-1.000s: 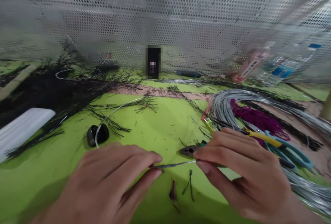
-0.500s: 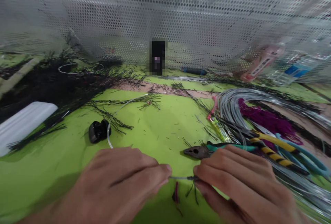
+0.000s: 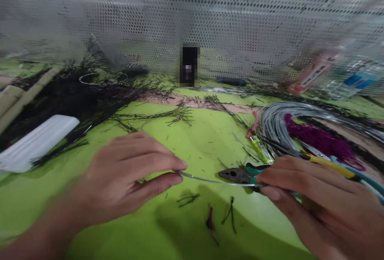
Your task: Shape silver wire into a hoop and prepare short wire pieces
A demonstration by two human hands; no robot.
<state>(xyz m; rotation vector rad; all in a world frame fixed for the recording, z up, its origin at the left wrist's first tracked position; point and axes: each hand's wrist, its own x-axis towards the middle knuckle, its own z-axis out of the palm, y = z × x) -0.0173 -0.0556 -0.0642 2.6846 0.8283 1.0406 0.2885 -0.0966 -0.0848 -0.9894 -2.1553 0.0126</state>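
A thin grey wire point(image 3: 216, 181) stretches between my two hands, bowed slightly downward. My left hand point(image 3: 129, 172) pinches its left end between thumb and fingers. Closed on the wire's right part is my right hand point(image 3: 318, 200), just in front of the pliers point(image 3: 235, 175) with green-and-black handles. Under the wire, short dark thread scraps point(image 3: 189, 199) lie on the green work surface point(image 3: 126, 228), along with a small black-and-purple thread scrap point(image 3: 210, 220). My right hand partly covers the pliers' handles.
At the right lie a coil of grey wire point(image 3: 271, 120), purple thread point(image 3: 324, 140) and yellow-handled pliers point(image 3: 328, 165). A white plastic block point(image 3: 42, 142) and a dark mesh pile point(image 3: 75, 96) are at the left. Bottles point(image 3: 315, 72) stand by the perforated metal panel point(image 3: 150, 16).
My hands have moved apart, exposing a longer stretch of wire. My left hand rose and now covers the black earbud case-like object; the right shifted rightward. The view shifted slightly.
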